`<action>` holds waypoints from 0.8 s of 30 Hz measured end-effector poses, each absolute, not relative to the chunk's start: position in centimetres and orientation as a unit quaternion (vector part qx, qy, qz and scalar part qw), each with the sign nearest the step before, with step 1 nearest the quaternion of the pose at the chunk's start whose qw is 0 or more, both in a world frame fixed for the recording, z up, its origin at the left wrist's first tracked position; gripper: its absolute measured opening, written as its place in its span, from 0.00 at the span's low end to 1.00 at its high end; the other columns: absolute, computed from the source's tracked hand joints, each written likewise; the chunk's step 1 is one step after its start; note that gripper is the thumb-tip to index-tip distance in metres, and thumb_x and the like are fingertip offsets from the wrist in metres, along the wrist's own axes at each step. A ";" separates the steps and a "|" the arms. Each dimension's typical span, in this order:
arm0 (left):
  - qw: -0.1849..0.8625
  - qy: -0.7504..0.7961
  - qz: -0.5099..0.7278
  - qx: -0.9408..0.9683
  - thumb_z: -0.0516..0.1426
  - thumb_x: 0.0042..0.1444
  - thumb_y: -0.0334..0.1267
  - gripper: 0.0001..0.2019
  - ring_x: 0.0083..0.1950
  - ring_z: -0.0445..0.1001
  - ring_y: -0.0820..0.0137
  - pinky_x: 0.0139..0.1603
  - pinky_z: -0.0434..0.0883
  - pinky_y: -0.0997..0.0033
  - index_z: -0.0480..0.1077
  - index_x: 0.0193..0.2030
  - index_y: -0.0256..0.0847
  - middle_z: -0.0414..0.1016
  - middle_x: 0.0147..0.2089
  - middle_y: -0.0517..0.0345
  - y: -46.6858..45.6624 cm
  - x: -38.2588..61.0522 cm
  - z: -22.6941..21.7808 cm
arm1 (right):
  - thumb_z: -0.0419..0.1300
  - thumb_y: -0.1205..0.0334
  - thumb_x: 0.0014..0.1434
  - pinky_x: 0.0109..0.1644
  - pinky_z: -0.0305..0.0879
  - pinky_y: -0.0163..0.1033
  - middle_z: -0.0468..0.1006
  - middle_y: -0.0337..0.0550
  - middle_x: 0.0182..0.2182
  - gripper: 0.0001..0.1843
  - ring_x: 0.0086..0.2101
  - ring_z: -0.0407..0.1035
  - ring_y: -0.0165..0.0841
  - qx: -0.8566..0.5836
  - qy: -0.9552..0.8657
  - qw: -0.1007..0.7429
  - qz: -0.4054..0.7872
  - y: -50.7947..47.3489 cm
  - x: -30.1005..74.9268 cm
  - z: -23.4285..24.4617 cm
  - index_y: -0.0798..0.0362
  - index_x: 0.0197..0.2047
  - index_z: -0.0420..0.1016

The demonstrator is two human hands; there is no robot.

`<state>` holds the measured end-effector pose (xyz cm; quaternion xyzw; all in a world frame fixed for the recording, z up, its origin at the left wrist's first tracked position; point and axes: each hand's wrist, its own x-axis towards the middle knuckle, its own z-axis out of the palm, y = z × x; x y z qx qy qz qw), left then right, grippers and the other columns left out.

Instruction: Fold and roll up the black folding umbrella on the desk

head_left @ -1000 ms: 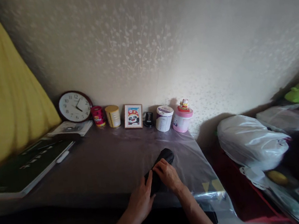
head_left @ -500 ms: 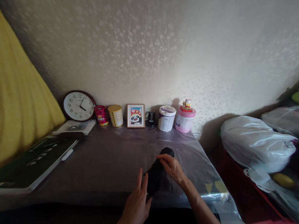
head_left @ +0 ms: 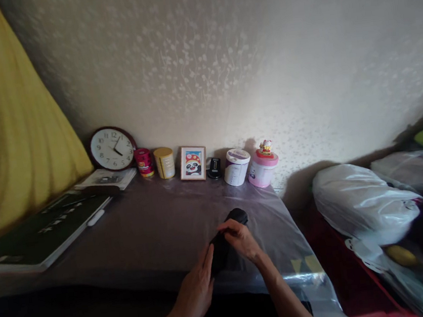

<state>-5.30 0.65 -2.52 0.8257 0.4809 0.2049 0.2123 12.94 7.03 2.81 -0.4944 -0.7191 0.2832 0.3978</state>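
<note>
The table (head_left: pixel 158 225) is spanning the work area and supporting the black bundle (head_left: pixel 219 253), which is lying aslant near the front edge, its far end pointing away and to the right. The left hand (head_left: pixel 194 290) is resting along the bundle's left side; its fingers, spread half a second earlier, are now lying together against the bundle, though the view is not showing whether they are gripping it. The right hand (head_left: pixel 242 239) is pinching the bundle's upper part between thumb and fingertips, which are now sitting slightly closer to the left hand. In effect, the left hand is probably steadying the bundle while the right hand is working at its edge. At the back, the white tub (head_left: pixel 236 171) and the pink tub (head_left: pixel 261 172) are standing upright and covered, concealing any contents. The yellow can (head_left: pixel 165 165) is likewise standing closed. Beside it, the smaller red can (head_left: pixel 144 163) is standing upright, its contents not showing. The figurine (head_left: pixel 266 147) is sitting on top of the pink tub.
</note>
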 end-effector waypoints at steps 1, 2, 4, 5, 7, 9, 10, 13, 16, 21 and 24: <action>0.208 0.480 0.208 0.826 0.45 0.51 0.21 0.40 0.67 0.49 0.68 0.61 0.59 0.63 0.27 0.66 0.46 0.43 0.69 0.49 0.7 -5.3 -2.7 | 0.51 0.72 0.47 0.40 0.65 0.35 0.76 0.39 0.32 0.16 0.34 0.69 0.30 -0.493 -0.695 0.419 0.315 6.5 13.6 2.9 0.51 0.37 0.75; 0.205 0.479 0.212 0.827 0.45 0.52 0.21 0.39 0.66 0.50 0.68 0.62 0.59 0.63 0.28 0.66 0.46 0.44 0.69 0.48 0.6 -5.3 -2.8 | 0.52 0.70 0.48 0.40 0.65 0.35 0.76 0.39 0.31 0.14 0.34 0.69 0.31 -0.493 -0.672 0.436 0.340 5.9 14.5 2.9 0.51 0.36 0.75; 0.199 0.474 0.221 0.829 0.44 0.52 0.22 0.38 0.66 0.51 0.68 0.61 0.60 0.63 0.28 0.66 0.45 0.45 0.69 0.49 0.6 -5.3 -2.9 | 0.53 0.67 0.49 0.40 0.65 0.36 0.75 0.38 0.29 0.11 0.33 0.69 0.32 -0.514 -0.648 0.433 0.359 4.5 16.6 2.8 0.52 0.34 0.76; 0.196 0.472 0.224 0.830 0.44 0.53 0.22 0.38 0.66 0.51 0.68 0.61 0.61 0.63 0.28 0.66 0.45 0.45 0.69 0.49 0.6 -5.3 -2.9 | 0.53 0.65 0.50 0.41 0.65 0.37 0.76 0.39 0.29 0.11 0.33 0.69 0.32 -0.521 -0.640 0.437 0.358 3.8 17.7 2.6 0.52 0.34 0.76; 0.189 0.474 0.222 0.831 0.43 0.53 0.22 0.38 0.65 0.53 0.67 0.60 0.62 0.62 0.28 0.66 0.45 0.45 0.69 0.48 0.6 -5.3 -3.0 | 0.54 0.61 0.49 0.39 0.65 0.37 0.77 0.41 0.30 0.11 0.33 0.69 0.34 -0.559 -0.609 0.453 0.334 2.8 20.0 1.9 0.53 0.34 0.76; 0.181 0.474 0.216 0.834 0.43 0.53 0.22 0.38 0.65 0.54 0.66 0.59 0.63 0.62 0.27 0.66 0.46 0.45 0.68 0.47 0.6 -5.2 -3.1 | 0.55 0.59 0.48 0.37 0.66 0.37 0.78 0.43 0.31 0.12 0.33 0.70 0.35 -0.596 -0.577 0.467 0.308 2.3 22.0 0.8 0.53 0.35 0.77; 0.178 0.475 0.212 0.835 0.43 0.53 0.22 0.38 0.65 0.55 0.66 0.59 0.64 0.62 0.26 0.66 0.46 0.45 0.68 0.46 0.6 -5.2 -3.1 | 0.56 0.58 0.48 0.37 0.66 0.37 0.78 0.44 0.31 0.13 0.32 0.70 0.35 -0.608 -0.565 0.473 0.295 2.2 22.8 0.2 0.53 0.35 0.77; 0.177 0.477 0.208 0.836 0.43 0.54 0.22 0.38 0.64 0.55 0.65 0.58 0.64 0.61 0.23 0.65 0.47 0.45 0.68 0.45 0.5 -5.2 -2.9 | 0.55 0.55 0.48 0.37 0.67 0.38 0.79 0.46 0.30 0.16 0.32 0.71 0.37 -0.640 -0.543 0.482 0.251 2.3 24.6 -1.7 0.54 0.36 0.76; 0.182 0.483 0.201 0.833 0.42 0.54 0.22 0.38 0.64 0.56 0.65 0.57 0.65 0.61 0.24 0.66 0.48 0.45 0.68 0.45 0.3 -5.0 -2.2 | 0.53 0.54 0.49 0.39 0.67 0.39 0.79 0.47 0.31 0.17 0.34 0.72 0.38 -0.666 -0.537 0.472 0.211 2.2 25.1 -2.9 0.54 0.36 0.76; 0.203 0.504 0.165 0.823 0.42 0.54 0.22 0.36 0.60 0.63 0.62 0.51 0.69 0.62 0.36 0.66 0.56 0.42 0.69 0.48 0.1 -4.8 -1.0 | 0.51 0.54 0.50 0.38 0.67 0.39 0.80 0.46 0.30 0.17 0.34 0.73 0.39 -0.673 -0.549 0.456 0.192 1.9 24.8 -2.7 0.54 0.35 0.77; 0.268 0.495 0.211 0.799 0.44 0.55 0.25 0.33 0.58 0.66 0.64 0.52 0.68 0.65 0.43 0.65 0.53 0.48 0.67 0.49 0.6 -5.0 -0.4 | 0.52 0.54 0.49 0.38 0.68 0.39 0.80 0.46 0.30 0.17 0.33 0.73 0.39 -0.671 -0.552 0.456 0.192 1.7 24.5 -2.2 0.54 0.34 0.77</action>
